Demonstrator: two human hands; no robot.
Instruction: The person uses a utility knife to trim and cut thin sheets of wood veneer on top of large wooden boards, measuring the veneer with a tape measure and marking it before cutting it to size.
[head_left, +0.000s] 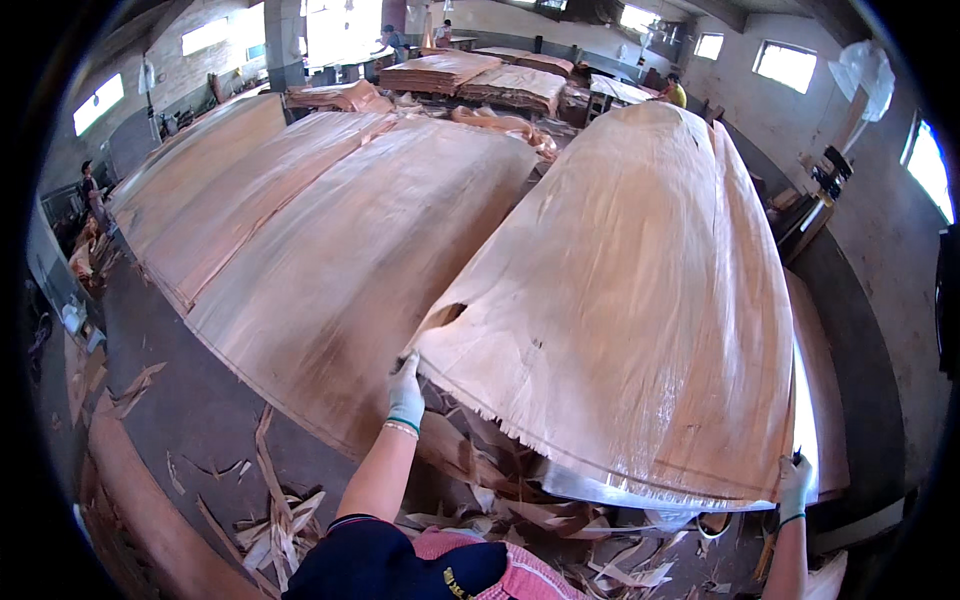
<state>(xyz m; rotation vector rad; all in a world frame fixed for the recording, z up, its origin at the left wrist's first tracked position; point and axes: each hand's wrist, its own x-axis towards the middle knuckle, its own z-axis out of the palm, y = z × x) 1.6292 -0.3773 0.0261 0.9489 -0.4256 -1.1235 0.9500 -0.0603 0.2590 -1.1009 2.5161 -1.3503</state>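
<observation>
A large, pale wood veneer sheet [620, 290] stretches away in front of me, its near edge ragged and lifted, with a torn hole by the left corner. My left hand [405, 393], in a white glove, is closed on that near left corner. Far to the right, my gloved right hand [794, 484] grips the near right corner. A small dark thing shows at its fingertips; I cannot make out what it is. Beneath the near edge a pale, shiny surface [600, 489] is partly visible.
More broad veneer sheets [350, 230] lie side by side at the left. Torn veneer scraps [285, 530] litter the floor around me. Veneer stacks [440, 72] stand at the back, with several people beyond and to the sides. A grey wall [890, 330] runs along the right.
</observation>
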